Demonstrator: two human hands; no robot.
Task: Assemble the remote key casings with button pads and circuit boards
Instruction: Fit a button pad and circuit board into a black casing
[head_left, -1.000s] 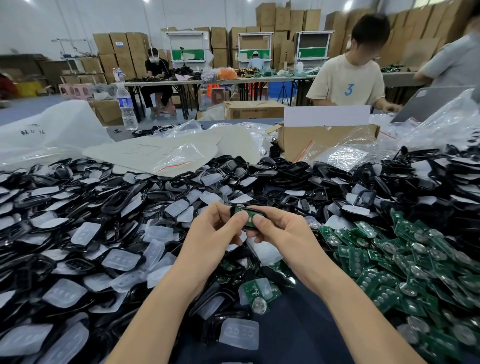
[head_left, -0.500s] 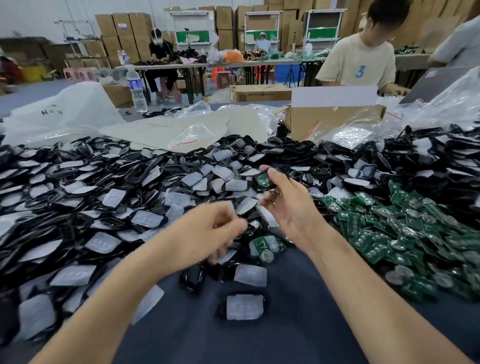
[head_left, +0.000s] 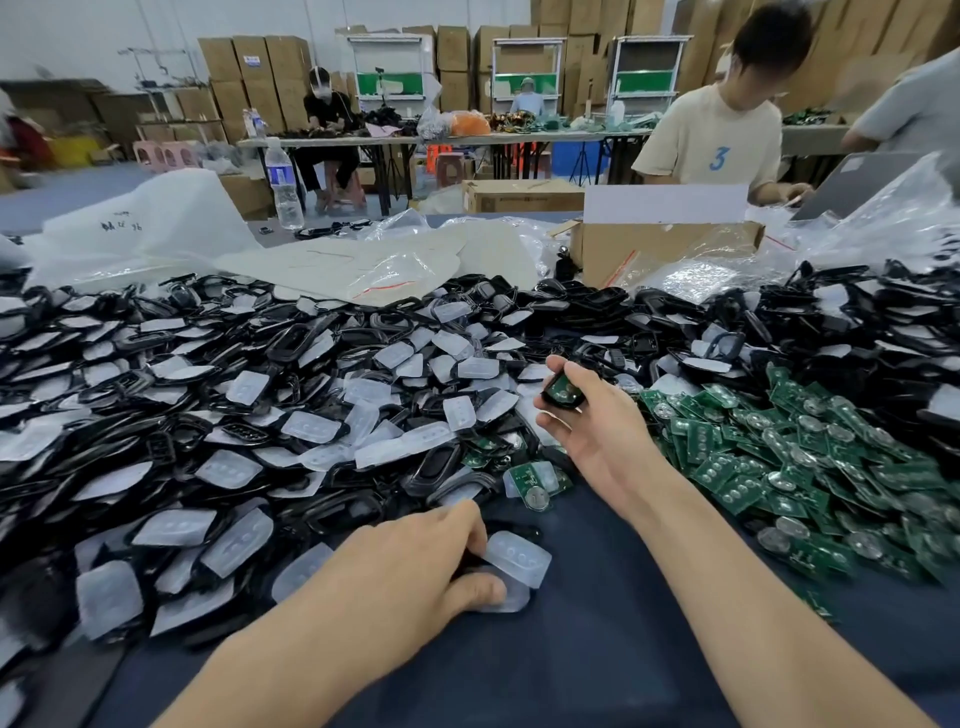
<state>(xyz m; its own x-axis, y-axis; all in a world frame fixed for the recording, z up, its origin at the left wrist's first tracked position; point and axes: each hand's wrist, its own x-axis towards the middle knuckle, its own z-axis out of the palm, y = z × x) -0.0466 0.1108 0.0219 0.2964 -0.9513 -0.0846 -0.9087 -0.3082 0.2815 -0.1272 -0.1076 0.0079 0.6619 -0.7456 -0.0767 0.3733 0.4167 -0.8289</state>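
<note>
On the blue table (head_left: 597, 649), near edge: left hand (head_left: 410, 564) pinches a clear button pad (head_left: 522, 558). A heap of pads and black shells (head_left: 208, 415) crowds its left. Right hand (head_left: 597, 436) grips a casing (head_left: 560, 391) with a green board inside. Circuit boards (head_left: 779, 457) are piled right, cardboard box (head_left: 665, 249) behind. Half a second ago the left hand was raised off the table.

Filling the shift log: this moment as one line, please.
left hand: pinches clear button pad on table | right hand: holds black casing with green circuit board inside | phase: picking up pad
</note>
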